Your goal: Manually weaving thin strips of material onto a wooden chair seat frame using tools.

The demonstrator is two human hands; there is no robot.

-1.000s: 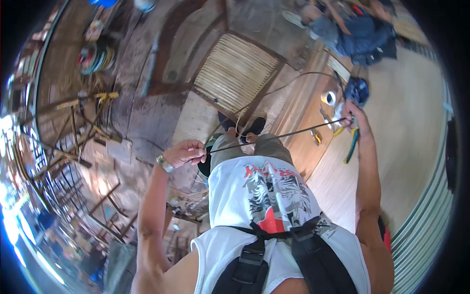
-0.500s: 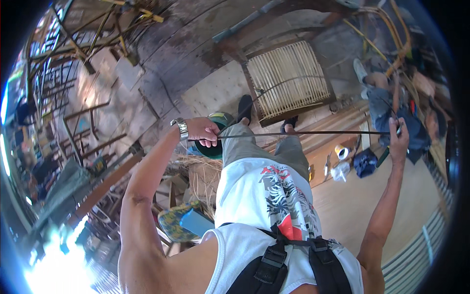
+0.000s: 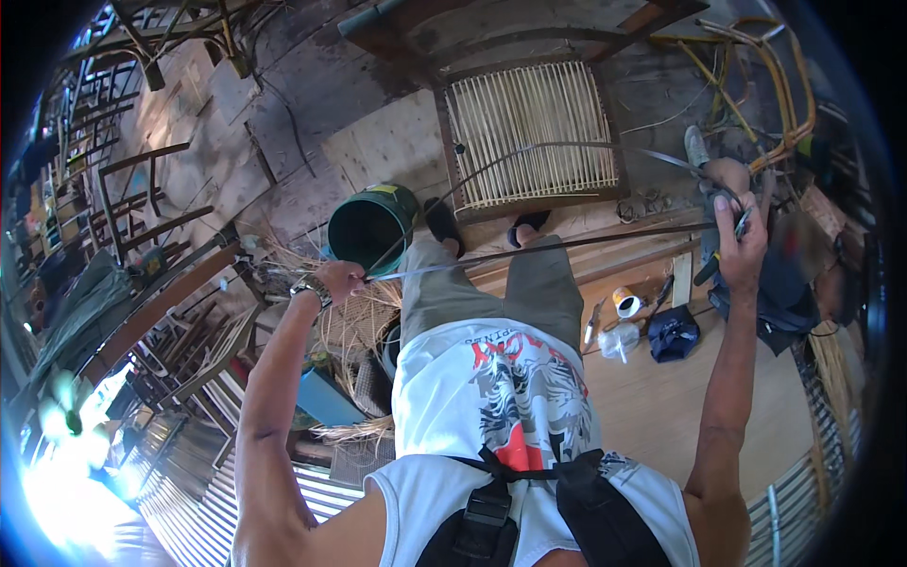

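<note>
My left hand point(image 3: 342, 281), with a metal watch at its wrist, is closed in a pinch on a long dark flat strip point(image 3: 529, 250). The strip runs taut across my thighs to my right hand point(image 3: 742, 241), whose fingers are closed around its other end. A further length arcs from there over the chair seat and back toward the left. Small detail inside the right fist is hard to make out. Ahead of me the chair's seat frame point(image 3: 619, 161) is strung with pale, parallel cane strands point(image 3: 529, 132). A dark green bucket point(image 3: 364, 231) stands just beyond my left hand.
A wooden board point(image 3: 652, 406) at my right bears a roll of tape point(image 3: 625, 302), a clear plastic bag point(image 3: 619, 342) and a dark blue pouch point(image 3: 673, 333). Another person's leg point(image 3: 727, 175) is at far right, near a bent cane frame point(image 3: 803, 94). Chair frames point(image 3: 142, 198) crowd the left.
Both hands have shifted left, the left one also nearer to me, with the strip still stretched between them. More of the bucket shows, and the whole view has shifted.
</note>
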